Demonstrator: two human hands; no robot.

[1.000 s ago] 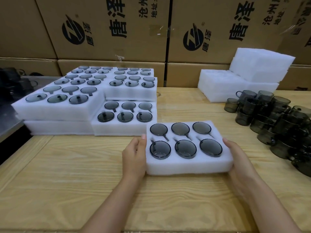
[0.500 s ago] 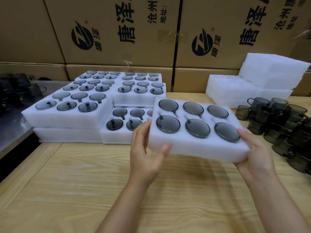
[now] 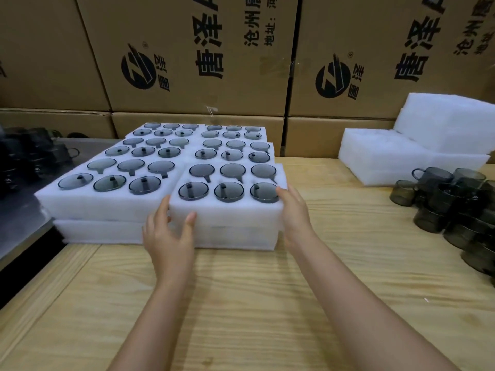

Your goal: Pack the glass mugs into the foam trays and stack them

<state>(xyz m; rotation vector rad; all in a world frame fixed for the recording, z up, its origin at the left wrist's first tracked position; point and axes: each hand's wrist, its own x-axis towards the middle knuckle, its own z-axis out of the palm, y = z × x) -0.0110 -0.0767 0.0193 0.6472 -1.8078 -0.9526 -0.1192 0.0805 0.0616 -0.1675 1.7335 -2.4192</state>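
Note:
A white foam tray [image 3: 227, 214] filled with several smoky glass mugs sits on top of another filled tray [image 3: 241, 238] at the front of the stack. My left hand [image 3: 168, 236] holds the top tray's front left corner, thumb on its front face and fingers along its left side. At the tray's right front corner my right hand [image 3: 294, 212] lies against the side with fingers nearly straight. More filled trays [image 3: 107, 202] stand stacked to the left and behind. Loose dark glass mugs [image 3: 455, 207] crowd the right of the wooden table.
Empty white foam trays [image 3: 396, 162] are piled at the back right. Printed cardboard boxes [image 3: 201, 54] form a wall behind the table. A metal surface [image 3: 21, 223] with more dark mugs [image 3: 32, 156] adjoins the table's left edge. Bare wood [image 3: 254, 303] stretches in front of the stack.
Both hands lifted the filled tray off the table, carried it forward and to the left, and set it down on the lower front tray of the stack.

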